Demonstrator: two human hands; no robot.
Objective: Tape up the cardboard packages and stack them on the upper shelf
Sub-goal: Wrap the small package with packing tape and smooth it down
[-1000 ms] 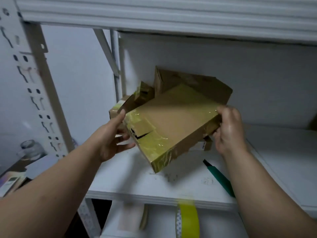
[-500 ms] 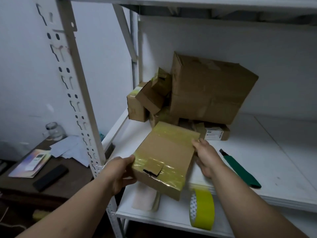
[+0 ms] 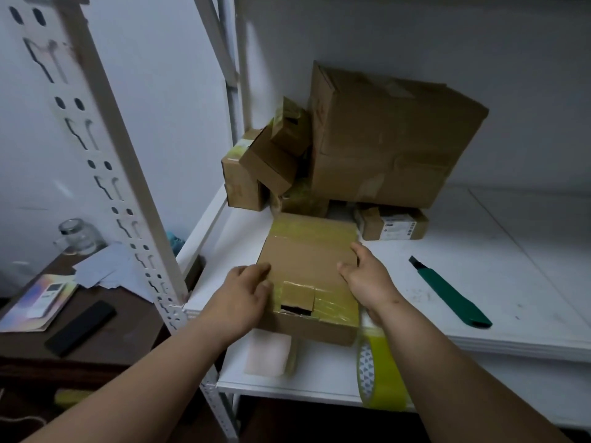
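Taped box [image 3: 308, 266]: a flat cardboard package with yellowish tape across its far edge and its near end, lying on the white shelf board [image 3: 479, 257] at the front edge, its near end overhanging slightly. A small cardboard flap on the near end stands over a dark torn gap.
Left hand [image 3: 244, 297]: on the box's near left corner; the fingers [image 3: 256, 271] curl over the top face at the left edge, gripping it. The thumb is hidden on the box's left side.
Right hand [image 3: 369, 278]: at the box's right edge, fingers lying along that edge and onto the top face, lightly bent; it seems to hold the side, though the underside contact cannot be seen.
Box relative to fingers: it sits between the two hands, held at opposite edges, with most of the top face bare between them.
Large carton [image 3: 387, 145]: behind the taped box, against the back wall, resting on smaller parcels.
Labelled parcel [image 3: 395, 223]: just behind and right of the taped box, under the large carton, a white label on its front.
Small boxes [image 3: 271, 158]: behind and left of the taped box, piled crookedly beside the large carton.
Utility knife [image 3: 447, 290]: green, lying right of the taped box on the same board, well apart from the right hand.
Tape roll [image 3: 380, 375]: yellow, upright on the lower board, below the taped box's right corner.
Upright post [image 3: 105, 155]: white, slotted, left of the taped box.
Side table [image 3: 105, 334]: dark, left of the post, with a glass jar [image 3: 76, 236], papers and a black remote [image 3: 80, 327].
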